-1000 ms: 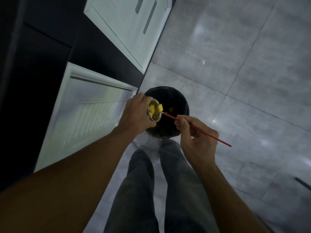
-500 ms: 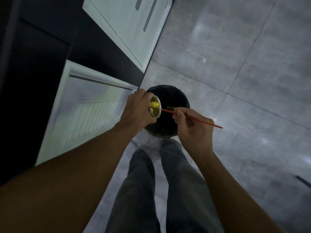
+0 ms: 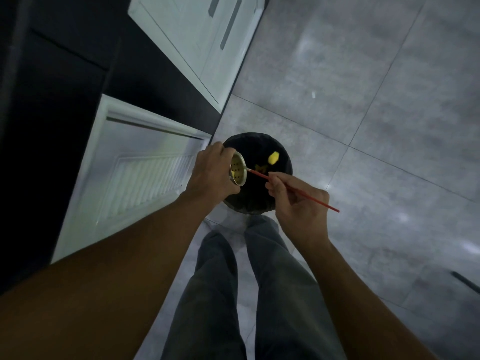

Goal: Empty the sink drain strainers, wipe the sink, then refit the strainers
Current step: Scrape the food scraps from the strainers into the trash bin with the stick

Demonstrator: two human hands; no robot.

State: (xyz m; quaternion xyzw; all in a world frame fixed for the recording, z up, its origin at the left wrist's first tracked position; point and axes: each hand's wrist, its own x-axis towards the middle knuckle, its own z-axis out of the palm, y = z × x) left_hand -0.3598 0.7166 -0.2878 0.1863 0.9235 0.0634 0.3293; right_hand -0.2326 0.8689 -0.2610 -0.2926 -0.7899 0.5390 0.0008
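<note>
My left hand grips a round metal drain strainer, tilted on its side over a black bin on the floor. The strainer's perforated bottom shows, with a small yellow scrap left inside. My right hand pinches a thin red stick whose tip touches the strainer's rim. A yellow chunk is in the air or lying inside the bin, beside smaller yellow bits.
A white louvred cabinet door stands open on the left, next to the bin. Another white door lies further back. Grey tiled floor spreads to the right. My legs stand just behind the bin.
The yellow chunks that filled the strainer have gone out into the bin. The red stick has scraped along the strainer, and its far end has swung down to the right.
</note>
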